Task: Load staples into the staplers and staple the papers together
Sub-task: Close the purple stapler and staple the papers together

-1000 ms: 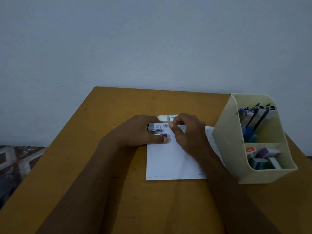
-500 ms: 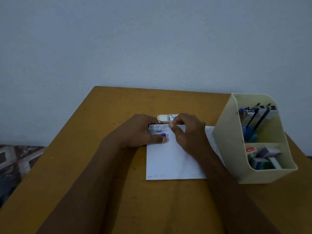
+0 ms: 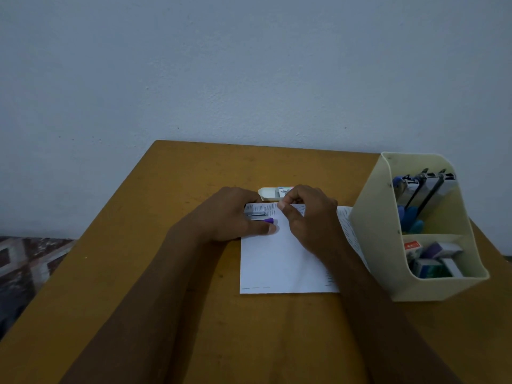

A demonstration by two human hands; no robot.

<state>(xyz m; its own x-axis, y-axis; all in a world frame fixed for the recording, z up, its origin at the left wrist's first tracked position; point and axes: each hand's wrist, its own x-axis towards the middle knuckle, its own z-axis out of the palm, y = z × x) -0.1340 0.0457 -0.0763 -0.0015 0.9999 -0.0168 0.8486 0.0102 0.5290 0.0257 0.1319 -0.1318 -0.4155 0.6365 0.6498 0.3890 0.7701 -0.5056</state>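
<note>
White papers (image 3: 279,261) lie on the brown table in front of me. My left hand (image 3: 230,217) grips a small purple stapler (image 3: 267,220) at the papers' top left corner, thumb lying along its near side. Most of the stapler is hidden under the hand. My right hand (image 3: 307,217) rests on the top of the papers with its fingertips pinched together beside the stapler; what it pinches is too small to tell. An open white staple box (image 3: 270,193) lies just behind the hands.
A cream desk organiser (image 3: 382,236) stands at the right, touching the papers' right edge. It holds several staplers upright at the back and small staple boxes (image 3: 435,259) in front. The table (image 3: 171,189) ends at the wall behind and drops off at the left.
</note>
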